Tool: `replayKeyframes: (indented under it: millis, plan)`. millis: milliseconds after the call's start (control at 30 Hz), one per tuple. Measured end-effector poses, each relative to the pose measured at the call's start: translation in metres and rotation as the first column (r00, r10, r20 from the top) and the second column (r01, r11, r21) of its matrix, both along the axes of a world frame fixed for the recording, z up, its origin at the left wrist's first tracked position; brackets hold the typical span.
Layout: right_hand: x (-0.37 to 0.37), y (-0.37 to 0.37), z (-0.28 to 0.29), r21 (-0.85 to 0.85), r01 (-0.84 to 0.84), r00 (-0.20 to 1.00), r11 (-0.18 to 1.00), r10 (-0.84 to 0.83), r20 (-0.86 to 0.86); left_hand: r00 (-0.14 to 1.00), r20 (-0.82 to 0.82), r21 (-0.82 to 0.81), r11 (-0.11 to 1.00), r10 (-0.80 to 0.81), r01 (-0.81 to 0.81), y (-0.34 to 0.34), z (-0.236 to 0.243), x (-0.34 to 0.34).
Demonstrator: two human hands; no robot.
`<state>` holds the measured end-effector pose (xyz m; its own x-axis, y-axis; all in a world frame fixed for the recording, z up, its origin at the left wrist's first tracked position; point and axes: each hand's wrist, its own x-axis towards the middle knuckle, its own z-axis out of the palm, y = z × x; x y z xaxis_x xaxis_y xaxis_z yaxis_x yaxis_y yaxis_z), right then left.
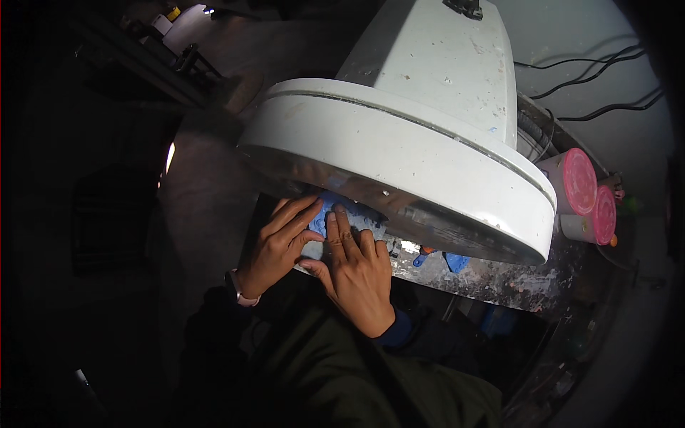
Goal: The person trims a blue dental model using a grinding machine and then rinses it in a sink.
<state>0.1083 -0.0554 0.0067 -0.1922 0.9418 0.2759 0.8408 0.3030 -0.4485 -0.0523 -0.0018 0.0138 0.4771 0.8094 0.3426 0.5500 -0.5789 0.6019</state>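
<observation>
A blue moulded piece [320,225] with small raised bumps lies on a greyish surface beneath the rim of a white machine head [397,156]. My left hand [280,242] is curled at its left side, fingers and thumb gripping it. My right hand [353,278] presses on it with two fingers extended and the thumb out to the left. Part of the piece is hidden by my fingers. Right of my hands, blue items [455,261] and a small orange-and-blue object [424,254] lie on the worn work surface.
The paint-marked bench [511,292] runs rightward beneath the machine. Two lidded white tubs with pink tops [579,181] stand at the right, near black cables [601,108] along a pale wall. Dark floor [196,154] and metal framework [148,58] are at the upper left.
</observation>
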Motion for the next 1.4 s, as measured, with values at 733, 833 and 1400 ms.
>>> replayKeyframes:
  millis: [733,833,1400]
  plan:
    - [0.006,0.002,0.001,-0.022,-0.005,0.999,1.0,0.004,-0.044,0.997,0.007,0.03,0.996,0.083,-0.083,-0.009,-0.003,0.008]
    - [0.008,0.003,0.001,-0.019,-0.012,0.998,1.0,0.01,-0.06,0.995,0.018,0.023,0.994,0.103,-0.103,-0.011,-0.006,0.01]
    - [0.018,-0.009,0.011,0.023,-0.071,0.997,0.997,0.072,-0.037,0.997,0.077,-0.314,0.949,-0.01,0.034,-0.013,0.012,-0.002]
